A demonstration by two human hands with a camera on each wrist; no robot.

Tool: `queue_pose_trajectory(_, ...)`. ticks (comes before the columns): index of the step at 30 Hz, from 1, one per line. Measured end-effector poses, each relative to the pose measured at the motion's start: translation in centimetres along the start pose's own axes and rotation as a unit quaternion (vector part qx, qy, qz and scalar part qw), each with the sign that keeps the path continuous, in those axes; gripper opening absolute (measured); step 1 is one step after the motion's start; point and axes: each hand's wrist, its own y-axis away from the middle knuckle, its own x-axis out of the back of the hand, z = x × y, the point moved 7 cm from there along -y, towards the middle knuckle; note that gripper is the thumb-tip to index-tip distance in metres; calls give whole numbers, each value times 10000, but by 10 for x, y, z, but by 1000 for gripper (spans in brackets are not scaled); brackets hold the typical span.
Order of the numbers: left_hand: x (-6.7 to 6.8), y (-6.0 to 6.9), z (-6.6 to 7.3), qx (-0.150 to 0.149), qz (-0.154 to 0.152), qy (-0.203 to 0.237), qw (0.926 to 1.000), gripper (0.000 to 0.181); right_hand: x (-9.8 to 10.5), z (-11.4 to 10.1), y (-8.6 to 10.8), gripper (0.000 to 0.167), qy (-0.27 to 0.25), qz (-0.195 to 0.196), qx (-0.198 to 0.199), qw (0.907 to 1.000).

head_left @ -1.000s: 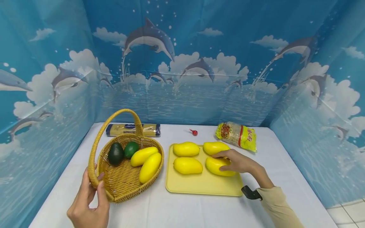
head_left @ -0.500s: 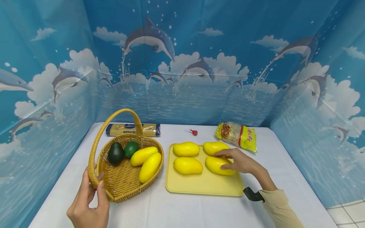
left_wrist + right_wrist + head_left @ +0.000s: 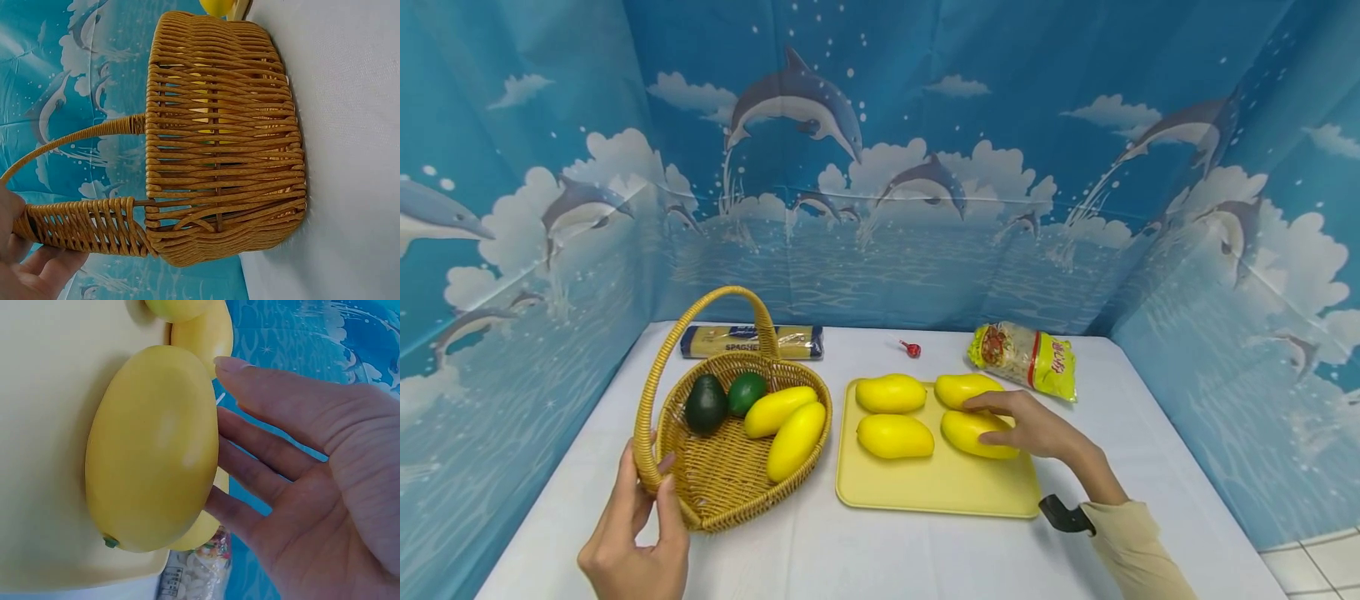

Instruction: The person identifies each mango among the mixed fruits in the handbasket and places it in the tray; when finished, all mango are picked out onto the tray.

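Grip of the right hand point(image 3: 1030, 425) stands apart, thumb and fingers spread about the near right mango point(image 3: 966, 433); its smooth skin could slip if pinched off-centre, and tight spacing risks nudging the mango behind it point(image 3: 961, 387). The left hand point(image 3: 636, 537) is clamped on the handle point(image 3: 642, 417); a careless tug might tip the wicker basket point(image 3: 722, 467). Four mangoes lie on the yellow tray point(image 3: 925, 493); the basket holds a dark avocado point(image 3: 706, 406), a rounder green fruit point(image 3: 747, 393) and two more mangoes point(image 3: 796, 442).

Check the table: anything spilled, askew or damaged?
Nothing spilled or visibly damaged: the mangoes sit on the tray and in the wicker basket. Only the yellow food bag looks askew, slanting behind the tray while the spaghetti pack lies straight.
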Motion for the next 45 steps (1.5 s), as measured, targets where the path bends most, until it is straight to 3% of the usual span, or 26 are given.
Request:
queue_pose_trajectory(8, 2, 0, 2, -70, 15, 68, 10000, 73, 1, -16, -8, 51, 81, 35, 283, 9996)
queue_pose_trajectory(14, 2, 0, 0, -66, 22, 8, 10000, 74, 5, -47, -25, 49, -48, -131, 699, 9975)
queue_pose_trajectory(20, 0, 2, 0, 65, -29, -140, 9999, 76, -7, -94, -51, 51, -195, -685, 1170, 9906)
queue_pose_trajectory(28, -1, 2, -2, 499, -526, -492, 9962, 70, -29, -138, -89, 54, -406, -1372, 1646, 9759)
queue_pose_trajectory(34, -2, 2, -3, 645, -622, -503, 9947, 67, -44, -149, -113, 54, -314, -1672, 1707, 9705)
queue_pose_trajectory(45, 0, 3, -3, 554, -597, -512, 9954, 65, -73, -163, -135, 54, 187, -2051, 1810, 9617)
